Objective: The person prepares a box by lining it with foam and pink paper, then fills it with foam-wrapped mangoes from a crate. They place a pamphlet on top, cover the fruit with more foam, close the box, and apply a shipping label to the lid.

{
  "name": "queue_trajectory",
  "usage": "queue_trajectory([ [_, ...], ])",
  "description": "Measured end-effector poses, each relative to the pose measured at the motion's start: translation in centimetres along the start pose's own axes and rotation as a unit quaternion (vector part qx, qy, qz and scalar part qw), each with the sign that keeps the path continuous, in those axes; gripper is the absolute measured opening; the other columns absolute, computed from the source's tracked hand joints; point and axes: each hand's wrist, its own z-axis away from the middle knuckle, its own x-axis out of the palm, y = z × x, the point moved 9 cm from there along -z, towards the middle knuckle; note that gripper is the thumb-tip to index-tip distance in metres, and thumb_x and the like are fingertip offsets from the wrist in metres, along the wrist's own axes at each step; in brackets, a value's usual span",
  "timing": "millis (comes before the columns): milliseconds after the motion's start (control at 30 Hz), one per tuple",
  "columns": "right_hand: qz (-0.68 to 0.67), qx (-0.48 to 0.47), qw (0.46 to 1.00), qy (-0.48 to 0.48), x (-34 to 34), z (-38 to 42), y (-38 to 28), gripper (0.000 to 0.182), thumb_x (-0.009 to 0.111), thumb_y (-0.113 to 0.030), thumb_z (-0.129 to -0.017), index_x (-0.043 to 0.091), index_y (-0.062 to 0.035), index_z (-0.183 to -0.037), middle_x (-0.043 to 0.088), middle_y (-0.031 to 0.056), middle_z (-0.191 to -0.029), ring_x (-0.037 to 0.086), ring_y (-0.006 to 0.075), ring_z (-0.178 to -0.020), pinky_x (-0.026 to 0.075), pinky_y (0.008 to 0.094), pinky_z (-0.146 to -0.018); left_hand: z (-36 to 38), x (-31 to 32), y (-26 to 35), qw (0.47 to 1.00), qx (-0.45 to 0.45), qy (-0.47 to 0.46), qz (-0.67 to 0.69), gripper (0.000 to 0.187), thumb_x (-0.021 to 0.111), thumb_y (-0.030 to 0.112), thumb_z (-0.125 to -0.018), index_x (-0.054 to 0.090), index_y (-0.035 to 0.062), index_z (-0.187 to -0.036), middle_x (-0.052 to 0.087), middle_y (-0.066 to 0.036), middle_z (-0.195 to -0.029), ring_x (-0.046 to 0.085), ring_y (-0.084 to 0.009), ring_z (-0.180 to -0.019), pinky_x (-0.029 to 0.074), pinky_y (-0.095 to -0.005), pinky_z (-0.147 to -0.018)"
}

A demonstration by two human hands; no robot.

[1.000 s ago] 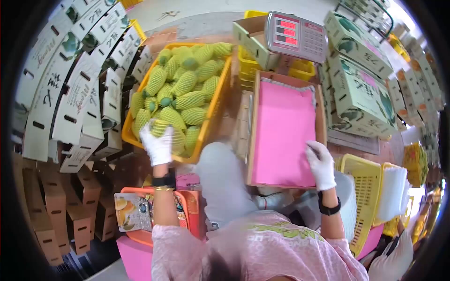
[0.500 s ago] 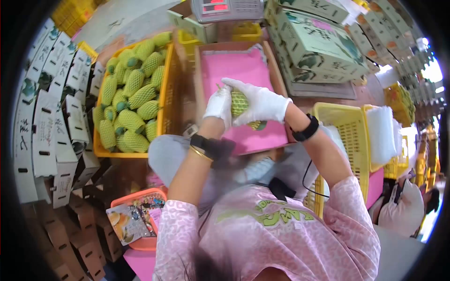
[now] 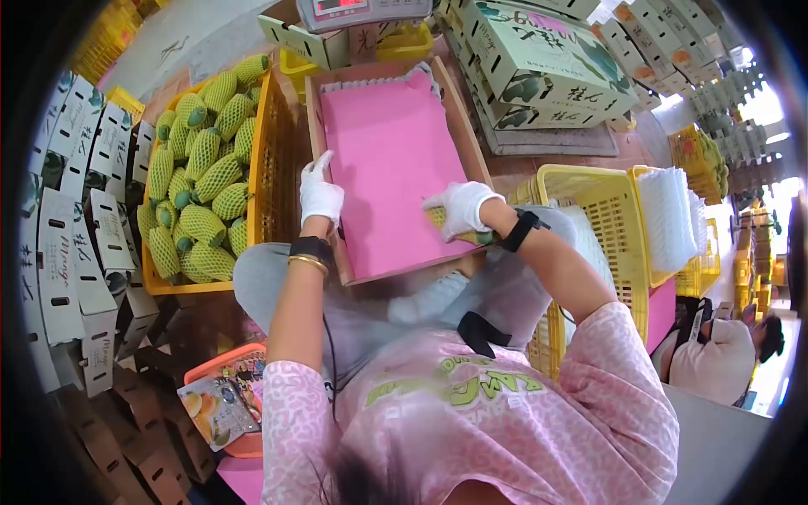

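My left hand [image 3: 321, 195], in a white glove, grips the left wall of a shallow cardboard box [image 3: 468, 135]. Pink paper [image 3: 391, 160] lines the box, with grey padding showing along its far edge. At the box's lower right, my white-gloved right hand [image 3: 465, 210] is closed around a mango [image 3: 437, 217] in a yellow-green foam net. The mango lies low against the pink paper; my palm and fingers hide most of it.
On the left, a yellow crate [image 3: 263, 160] holds many netted mangoes. A digital scale [image 3: 366, 10] stands beyond the box. Printed cartons [image 3: 547, 63] are stacked at back right, a yellow basket [image 3: 627, 219] below them. An orange tray [image 3: 244, 446] sits at lower left.
My hands have parted. The left has let go of the mango and moved left onto the box wall; the right has carried the mango down to the lower right. The box now appears turned slightly.
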Motion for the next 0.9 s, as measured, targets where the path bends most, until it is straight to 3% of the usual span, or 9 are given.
queue_trajectory([
  [233, 0.047, -0.018, 0.998, 0.028, 0.9, 0.1, -0.2, 0.059, 0.065, -0.037, -0.064, 0.052, -0.0262, -0.120, 0.060, 0.0171, -0.100, 0.058, 0.0339, -0.093, 0.048, 0.0410, -0.079, 0.9, -0.4, -0.9, 0.997, -0.025, 0.067, 0.034, 0.056, 0.050, -0.007, -0.069, 0.057, 0.0175, -0.119, 0.045, -0.013, -0.127, 0.048, -0.0288, -0.113, 0.039, -0.0326, -0.097],
  [333, 0.087, -0.029, 0.993, 0.080, 0.9, 0.1, -0.4, 0.037, 0.057, -0.030, -0.071, 0.060, -0.0165, -0.105, 0.061, 0.0156, -0.098, 0.058, 0.0338, -0.093, 0.048, 0.0420, -0.080, 0.6, -0.1, 0.1, 0.984, 0.133, 0.110, -0.031, 0.050, 0.052, 0.000, -0.066, 0.060, 0.0155, -0.113, 0.050, -0.018, -0.118, 0.049, -0.0329, -0.107, 0.041, -0.0369, -0.094],
  [367, 0.094, -0.033, 0.991, 0.094, 0.9, 0.0, -0.4, 0.038, 0.058, -0.031, -0.071, 0.060, -0.0161, -0.105, 0.060, 0.0166, -0.099, 0.058, 0.0337, -0.093, 0.047, 0.0418, -0.081, 1.0, 0.1, -1.2, 0.992, 0.024, 0.115, 0.054, 0.050, 0.053, 0.000, -0.064, 0.061, 0.0148, -0.111, 0.050, -0.020, -0.118, 0.049, -0.0340, -0.107, 0.040, -0.0385, -0.093],
  [533, 0.132, -0.064, 0.986, 0.072, 1.5, -0.5, -0.8, 0.048, 0.061, -0.033, -0.070, 0.055, -0.0171, -0.115, 0.058, 0.0173, -0.104, 0.055, 0.0347, -0.098, 0.047, 0.0424, -0.082, 1.3, 0.2, 0.5, 0.995, -0.059, -0.034, -0.069, 0.064, 0.059, 0.007, -0.068, 0.047, 0.0188, -0.129, 0.024, -0.025, -0.138, 0.039, -0.0391, -0.119, 0.034, -0.0389, -0.102],
  [633, 0.196, -0.055, 0.977, 0.058, 0.3, 0.3, -2.1, 0.076, 0.071, -0.051, -0.061, 0.046, -0.0187, -0.125, 0.050, 0.0161, -0.118, 0.052, 0.0359, -0.102, 0.045, 0.0427, -0.085, 0.5, -10.0, 3.2, 0.986, 0.106, 0.119, -0.039, 0.057, 0.066, 0.019, -0.067, 0.050, 0.0083, -0.121, 0.048, -0.026, -0.119, 0.042, -0.0362, -0.117, 0.034, -0.0426, -0.099],
  [700, 0.122, -0.061, 0.984, 0.118, -2.7, 2.3, -3.9, 0.069, 0.072, -0.040, -0.067, 0.046, -0.0130, -0.125, 0.047, 0.0179, -0.123, 0.051, 0.0354, -0.106, 0.045, 0.0415, -0.086, -1.7, -17.6, -2.1, 0.968, 0.017, 0.248, 0.017, 0.066, 0.069, 0.031, -0.066, 0.044, -0.0026, -0.117, 0.045, -0.026, -0.118, 0.047, -0.0385, -0.108, 0.040, -0.0439, -0.091],
  [733, 0.122, -0.061, 0.983, 0.120, -2.5, 2.4, -3.3, 0.069, 0.072, -0.040, -0.067, 0.046, -0.0130, -0.125, 0.047, 0.0179, -0.123, 0.051, 0.0354, -0.106, 0.045, 0.0415, -0.086, -2.3, -20.4, -6.9, 0.948, -0.141, 0.284, -0.017, 0.078, 0.070, 0.033, -0.066, 0.035, -0.0057, -0.123, 0.047, -0.027, -0.117, 0.047, -0.0370, -0.109, 0.039, -0.0433, -0.093],
  [800, -0.055, -0.097, 0.949, 0.296, -5.0, 4.3, -1.6, 0.059, 0.068, -0.028, -0.071, 0.048, -0.0084, -0.122, 0.046, 0.0190, -0.124, 0.050, 0.0354, -0.108, 0.046, 0.0411, -0.084, -1.1, -23.9, -11.7, 0.905, -0.333, 0.257, -0.066, 0.095, 0.070, 0.046, -0.067, 0.023, -0.0018, -0.134, 0.047, -0.025, -0.121, 0.047, -0.0327, -0.113, 0.037, -0.0452, -0.094],
  [900, -0.156, -0.048, 0.923, 0.347, -5.6, 6.1, -0.4, 0.051, 0.068, -0.015, -0.073, 0.050, -0.0059, -0.120, 0.047, 0.0183, -0.123, 0.051, 0.0318, -0.107, 0.046, 0.0363, -0.084, -1.5, -22.0, -20.2, 0.858, -0.456, 0.183, -0.150, 0.104, 0.067, 0.055, -0.068, 0.015, 0.0007, -0.139, 0.047, -0.020, -0.128, 0.044, -0.0302, -0.119, 0.028, -0.0488, -0.099],
])
